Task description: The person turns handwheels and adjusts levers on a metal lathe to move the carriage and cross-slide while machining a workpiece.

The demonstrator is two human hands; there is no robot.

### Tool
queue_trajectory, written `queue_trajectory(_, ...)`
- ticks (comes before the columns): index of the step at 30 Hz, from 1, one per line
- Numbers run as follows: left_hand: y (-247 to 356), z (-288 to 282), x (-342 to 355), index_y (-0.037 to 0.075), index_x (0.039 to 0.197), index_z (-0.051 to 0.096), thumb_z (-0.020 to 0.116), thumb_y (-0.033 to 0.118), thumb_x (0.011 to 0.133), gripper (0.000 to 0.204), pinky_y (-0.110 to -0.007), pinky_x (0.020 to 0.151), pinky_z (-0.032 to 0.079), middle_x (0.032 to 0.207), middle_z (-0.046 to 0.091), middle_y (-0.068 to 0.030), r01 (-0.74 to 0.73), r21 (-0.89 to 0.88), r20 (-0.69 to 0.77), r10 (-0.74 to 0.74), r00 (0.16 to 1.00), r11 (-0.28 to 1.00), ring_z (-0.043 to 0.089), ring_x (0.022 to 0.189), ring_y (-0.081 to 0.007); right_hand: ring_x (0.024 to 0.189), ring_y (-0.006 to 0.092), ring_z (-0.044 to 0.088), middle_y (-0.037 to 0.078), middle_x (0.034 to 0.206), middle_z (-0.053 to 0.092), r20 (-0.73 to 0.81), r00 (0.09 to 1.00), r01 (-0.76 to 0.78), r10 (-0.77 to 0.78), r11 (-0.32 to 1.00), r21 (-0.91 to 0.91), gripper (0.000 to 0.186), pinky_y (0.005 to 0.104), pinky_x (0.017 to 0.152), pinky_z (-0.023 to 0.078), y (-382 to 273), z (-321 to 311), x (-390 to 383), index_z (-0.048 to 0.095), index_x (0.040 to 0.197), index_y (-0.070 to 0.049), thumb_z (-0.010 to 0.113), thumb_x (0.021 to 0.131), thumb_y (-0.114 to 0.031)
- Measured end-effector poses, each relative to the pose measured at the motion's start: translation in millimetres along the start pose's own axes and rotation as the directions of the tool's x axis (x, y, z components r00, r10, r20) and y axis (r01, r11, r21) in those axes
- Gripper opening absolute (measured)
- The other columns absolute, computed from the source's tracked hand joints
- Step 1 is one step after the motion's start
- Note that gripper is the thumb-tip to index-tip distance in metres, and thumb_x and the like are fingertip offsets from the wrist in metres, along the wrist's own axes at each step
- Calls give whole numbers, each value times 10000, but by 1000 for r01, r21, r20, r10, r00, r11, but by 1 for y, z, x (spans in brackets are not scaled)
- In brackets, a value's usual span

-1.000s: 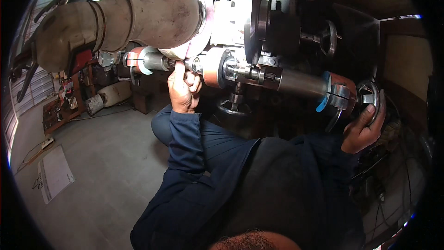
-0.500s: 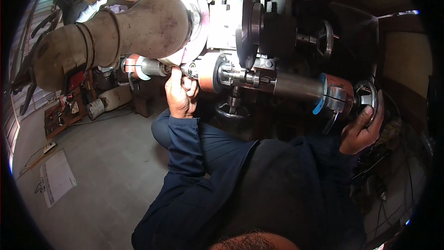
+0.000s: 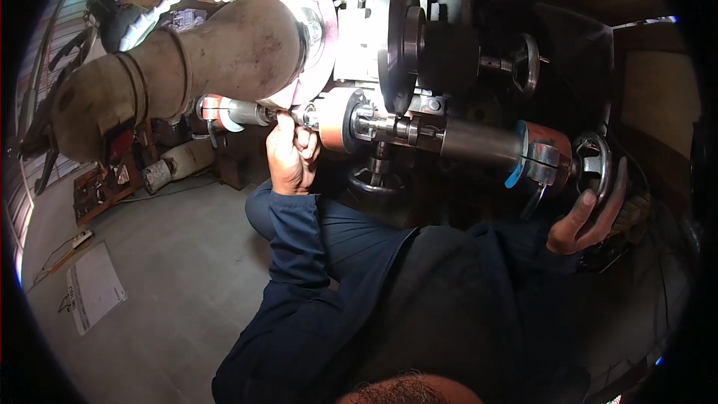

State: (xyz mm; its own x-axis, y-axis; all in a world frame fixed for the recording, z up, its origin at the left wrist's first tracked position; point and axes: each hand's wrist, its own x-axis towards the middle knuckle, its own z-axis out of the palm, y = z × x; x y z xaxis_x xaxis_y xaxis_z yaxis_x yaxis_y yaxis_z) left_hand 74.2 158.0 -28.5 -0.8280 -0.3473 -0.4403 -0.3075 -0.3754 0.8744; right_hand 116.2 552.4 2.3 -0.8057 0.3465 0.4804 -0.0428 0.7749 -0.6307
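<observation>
My left hand (image 3: 293,157) has curled fingers, with the fingertips at a thin metal shaft (image 3: 305,114) beside an orange round housing (image 3: 333,126). What lies between them is too small to make out. My right hand (image 3: 583,223), thumb and fingers apart, is at the lower edge of a chrome handwheel (image 3: 592,164). Between the hands run a steel cylinder (image 3: 479,147) and an orange clamp (image 3: 548,150) with blue on its edge. Another orange clamp (image 3: 218,111) holds the shaft's left end. A large dark steel disc (image 3: 396,34) stands above the shaft.
A dusty, bulbous duct (image 3: 224,52) crosses the upper left, beside a white segmented hose (image 3: 172,1). A lower handwheel (image 3: 378,188) and upper right handwheel (image 3: 529,63) are on the machine. A wooden shelf (image 3: 105,202), white sheet (image 3: 96,284) and cables are at the sides.
My right hand has loosened from the right handwheel and dropped slightly, its fingers now apart. The machine sits a little lower and further left in view; my left hand stays at the shaft.
</observation>
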Motion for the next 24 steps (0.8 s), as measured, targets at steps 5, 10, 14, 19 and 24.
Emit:
queue_trajectory(5,4,-6,1,133,760,430,488,288,1057,339,-219,392,292,593,371,32,43,-18,72,-42,997,999,362,459,-78,1112,324,648,246,1216,643,-83,996,-49,45,998,-43,462,385,958,506,11,9,-7,554,1282,114,393,1066,-262)
queue_trajectory(10,-1,-10,0,162,752,406,530,244,1035,321,-204,400,289,616,389,36,-1,-11,51,2,999,1000,378,474,-77,1172,314,613,224,1276,619,-86,994,-74,73,997,-5,448,389,1011,464,17,11,-13,552,1302,99,378,1073,-244)
queue_trajectory(14,-2,-11,0,166,751,404,540,236,1028,317,-204,400,287,617,390,37,6,-19,46,-5,999,1000,383,478,-76,1175,313,612,226,1274,619,-100,990,-97,96,995,1,444,392,1014,463,13,12,-11,553,1301,99,374,1073,-237)
queue_trajectory(19,-1,-10,0,168,742,401,543,230,1025,322,-210,396,286,613,396,33,3,14,27,-3,1000,1000,389,476,-77,1179,319,605,237,1296,600,-63,993,-104,103,994,-22,476,398,1008,464,12,9,-11,546,1310,102,385,1062,-270)
queue_trajectory(24,-1,-12,1,155,785,449,504,310,1042,305,-200,391,312,623,437,34,-3,44,76,0,997,999,404,456,-64,1130,329,623,268,1301,579,-81,987,-138,140,990,36,609,374,960,489,1,5,-1,528,1324,110,404,1013,-399)
